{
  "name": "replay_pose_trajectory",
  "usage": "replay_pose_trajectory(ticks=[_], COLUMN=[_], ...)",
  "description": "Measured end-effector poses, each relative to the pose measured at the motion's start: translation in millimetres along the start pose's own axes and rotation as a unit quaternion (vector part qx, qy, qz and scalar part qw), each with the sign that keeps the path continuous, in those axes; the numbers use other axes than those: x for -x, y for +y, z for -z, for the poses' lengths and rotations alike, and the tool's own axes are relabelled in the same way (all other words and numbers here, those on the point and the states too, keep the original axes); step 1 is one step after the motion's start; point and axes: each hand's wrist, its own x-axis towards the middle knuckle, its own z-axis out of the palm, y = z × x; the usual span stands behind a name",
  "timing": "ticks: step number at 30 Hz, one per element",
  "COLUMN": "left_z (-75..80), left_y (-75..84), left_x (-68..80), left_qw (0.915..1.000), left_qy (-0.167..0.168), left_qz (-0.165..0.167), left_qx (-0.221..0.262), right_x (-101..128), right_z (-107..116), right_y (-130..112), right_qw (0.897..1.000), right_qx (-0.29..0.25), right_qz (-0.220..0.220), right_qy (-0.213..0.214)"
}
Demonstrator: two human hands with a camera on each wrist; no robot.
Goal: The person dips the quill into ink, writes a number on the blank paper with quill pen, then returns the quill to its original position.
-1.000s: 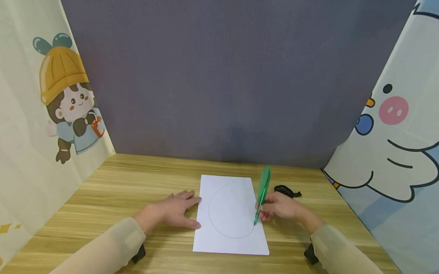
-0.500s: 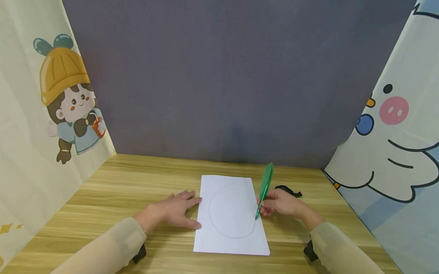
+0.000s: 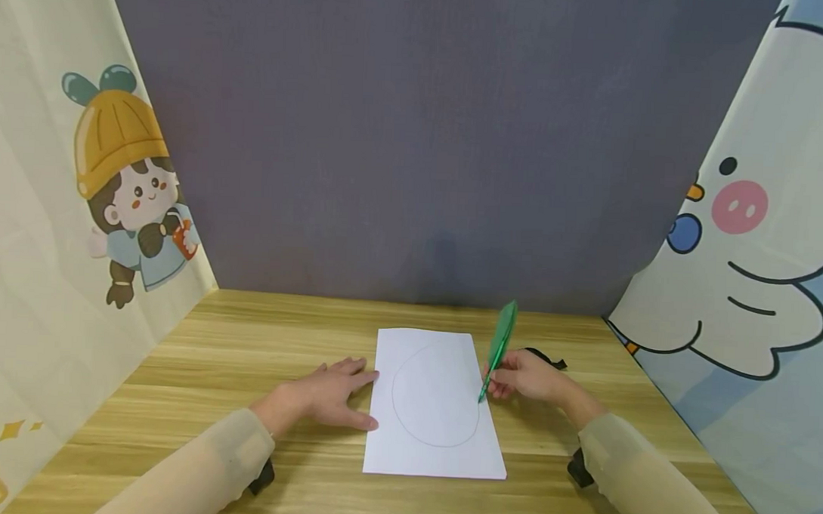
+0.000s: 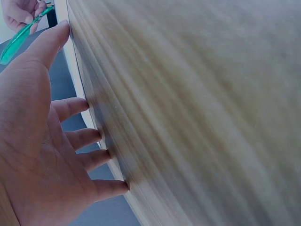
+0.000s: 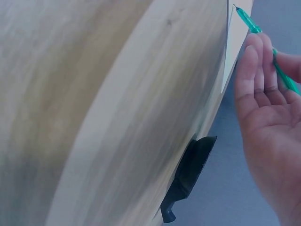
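Tracing along the right side of the oval, I am pinching the green pen (image 3: 497, 351) in my right hand (image 3: 526, 378), its tip touching the white sheet of paper (image 3: 436, 401) just left of my fingers (image 3: 495, 385). My left hand (image 3: 325, 398) is lying flat, fingers spread, with the tips pressing on the sheet's left edge. A small black object (image 3: 544, 358) is lying on the wooden counter (image 3: 245, 357) just beyond my right hand. To do this stroke well, I judge I should be keeping the sheet pinned, the pen pressure light and even, and steering the curve so it closes smoothly on the faint line already there.

Looking from the left wrist, my left hand (image 4: 42, 141) is resting with straight, splayed fingers (image 4: 89, 136) against the thin paper edge (image 4: 77, 89); the counter's grain (image 4: 197, 113) is showing pale and streaky, smooth-looking. Far past my thumb the translucent pen (image 4: 21, 37) is visible in the other hand.

Looking from the right wrist, my right hand (image 5: 270, 117) is curling its fingers (image 5: 251, 66) round the slim, glassy green pen (image 5: 254, 28), the fine point reaching beyond them toward the crisp paper corner (image 5: 233, 52). The matte black object (image 5: 190, 174) is sitting below my palm.
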Motion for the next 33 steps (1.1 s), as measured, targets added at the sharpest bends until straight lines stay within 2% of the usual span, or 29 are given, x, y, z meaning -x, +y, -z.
replay_pose_trajectory(ticks=[13, 18, 24, 33], left_z=[1.0, 1.3, 1.7, 1.3], left_y=[1.7, 2.1, 3.0, 3.5], left_x=[1.2, 1.6, 1.7, 1.1], left_qw=[1.0, 1.0, 0.9999, 1.0], left_qy=[0.0, -0.002, -0.004, -0.001], left_qz=[0.001, 0.005, 0.006, 0.002], left_qx=[0.004, 0.005, 0.008, 0.006], right_x=[-3.9, -6.4, -8.4, -12.8], right_z=[-1.4, -2.7, -6.6, -10.5], right_y=[0.3, 2.6, 2.8, 3.8], right_qw=[0.999, 0.998, 0.997, 0.995], right_qx=[0.021, 0.032, 0.029, 0.021], right_qz=[-0.01, 0.002, 0.011, 0.001], right_qy=[0.041, 0.053, 0.072, 0.098])
